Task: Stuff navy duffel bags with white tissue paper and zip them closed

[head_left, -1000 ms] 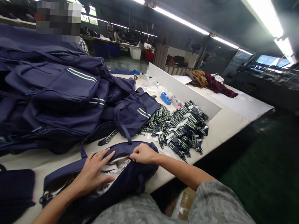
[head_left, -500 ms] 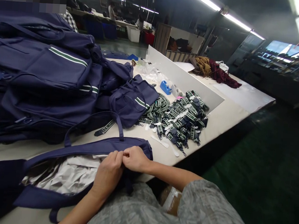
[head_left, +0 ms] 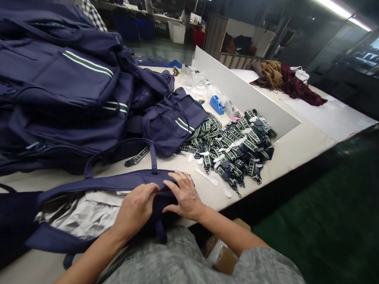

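An open navy bag [head_left: 110, 181] lies along the near edge of the table, with crumpled white paper [head_left: 90, 213] showing through its long opening. My left hand [head_left: 137, 207] is closed in a pinch at the right end of that opening; what lies between its fingertips is too small to make out. Just right of it, my right hand [head_left: 184, 195] rests over the bag's right end with its fingers spread. One strap handle [head_left: 154, 159] of the bag stands up behind the hands.
Navy bags [head_left: 61, 78] are piled at the left. Green-and-white lettered straps [head_left: 237, 145] lie heaped right of centre, near a blue tape dispenser [head_left: 217, 104] and a white upright panel [head_left: 244, 91]. A cardboard box [head_left: 227, 255] is below the table edge.
My right hand has come away from my left hand and opened, its fingers now spread over the bag's end. My left hand stays pinched. The view has shifted slightly.
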`<action>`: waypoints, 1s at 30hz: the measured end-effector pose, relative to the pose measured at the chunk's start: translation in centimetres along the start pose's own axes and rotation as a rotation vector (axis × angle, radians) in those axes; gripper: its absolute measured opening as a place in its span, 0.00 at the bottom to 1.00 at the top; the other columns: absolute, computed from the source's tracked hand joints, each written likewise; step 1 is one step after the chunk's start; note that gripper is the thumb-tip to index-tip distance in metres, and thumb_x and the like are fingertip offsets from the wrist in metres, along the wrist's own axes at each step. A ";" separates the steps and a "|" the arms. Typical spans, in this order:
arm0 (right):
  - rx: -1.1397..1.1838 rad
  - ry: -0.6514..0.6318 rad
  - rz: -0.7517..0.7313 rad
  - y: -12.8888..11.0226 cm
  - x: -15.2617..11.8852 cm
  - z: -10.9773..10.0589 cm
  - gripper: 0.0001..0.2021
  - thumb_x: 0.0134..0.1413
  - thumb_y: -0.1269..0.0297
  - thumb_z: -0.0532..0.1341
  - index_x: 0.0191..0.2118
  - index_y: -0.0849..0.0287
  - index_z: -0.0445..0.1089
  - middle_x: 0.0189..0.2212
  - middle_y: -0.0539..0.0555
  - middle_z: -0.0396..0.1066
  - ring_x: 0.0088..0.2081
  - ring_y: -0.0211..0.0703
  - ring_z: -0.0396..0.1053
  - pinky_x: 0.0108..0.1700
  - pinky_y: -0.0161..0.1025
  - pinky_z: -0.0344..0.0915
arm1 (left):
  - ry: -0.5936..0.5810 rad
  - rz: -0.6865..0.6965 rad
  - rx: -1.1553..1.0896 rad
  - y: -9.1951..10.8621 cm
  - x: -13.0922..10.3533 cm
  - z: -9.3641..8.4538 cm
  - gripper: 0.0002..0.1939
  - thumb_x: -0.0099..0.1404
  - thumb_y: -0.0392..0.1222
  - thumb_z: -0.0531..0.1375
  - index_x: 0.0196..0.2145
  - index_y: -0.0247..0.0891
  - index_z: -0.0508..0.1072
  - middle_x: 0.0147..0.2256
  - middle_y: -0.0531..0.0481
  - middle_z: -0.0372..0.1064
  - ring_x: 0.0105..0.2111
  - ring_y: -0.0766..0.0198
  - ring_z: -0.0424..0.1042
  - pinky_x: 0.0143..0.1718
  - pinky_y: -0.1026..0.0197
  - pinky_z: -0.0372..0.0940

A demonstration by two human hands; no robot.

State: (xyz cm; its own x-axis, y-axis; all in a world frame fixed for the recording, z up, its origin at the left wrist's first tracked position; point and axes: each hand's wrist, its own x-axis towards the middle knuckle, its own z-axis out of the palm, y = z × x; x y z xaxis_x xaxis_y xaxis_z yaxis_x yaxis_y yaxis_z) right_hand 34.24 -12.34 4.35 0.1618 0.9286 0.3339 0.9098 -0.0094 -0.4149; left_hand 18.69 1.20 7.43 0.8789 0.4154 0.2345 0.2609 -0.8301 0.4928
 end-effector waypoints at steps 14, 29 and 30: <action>0.122 -0.067 -0.125 -1.9 3.9 3.5 0.20 0.56 0.47 0.64 0.40 0.61 0.67 0.38 0.58 0.66 0.40 0.48 0.61 0.44 0.42 0.63 | -0.015 -0.168 0.024 -2.3 -1.7 -4.1 0.09 0.66 0.41 0.50 0.30 0.42 0.67 0.27 0.52 0.70 0.28 0.62 0.70 0.33 0.61 0.62; 0.299 -0.093 -0.229 -5.7 6.4 4.1 0.10 0.60 0.62 0.64 0.33 0.58 0.63 0.33 0.54 0.68 0.36 0.43 0.66 0.41 0.37 0.63 | 0.042 -0.552 0.013 -5.8 -5.4 -9.0 0.07 0.59 0.45 0.55 0.27 0.44 0.71 0.29 0.54 0.74 0.31 0.60 0.73 0.35 0.61 0.62; 0.311 -0.095 -0.232 -5.8 6.8 3.9 0.09 0.59 0.64 0.65 0.33 0.58 0.63 0.33 0.53 0.68 0.36 0.43 0.66 0.41 0.37 0.63 | 0.049 -0.557 0.011 -5.7 -5.2 -9.3 0.07 0.59 0.45 0.55 0.27 0.43 0.71 0.29 0.54 0.74 0.32 0.60 0.72 0.36 0.61 0.62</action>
State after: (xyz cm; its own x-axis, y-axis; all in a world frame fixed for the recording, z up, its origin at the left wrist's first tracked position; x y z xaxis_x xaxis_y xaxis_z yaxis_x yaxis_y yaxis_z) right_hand 28.58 -4.51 5.67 -0.0838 0.9232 0.3750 0.7563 0.3040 -0.5793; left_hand 8.93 7.23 11.22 0.5878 0.8087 -0.0200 0.6846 -0.4841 0.5449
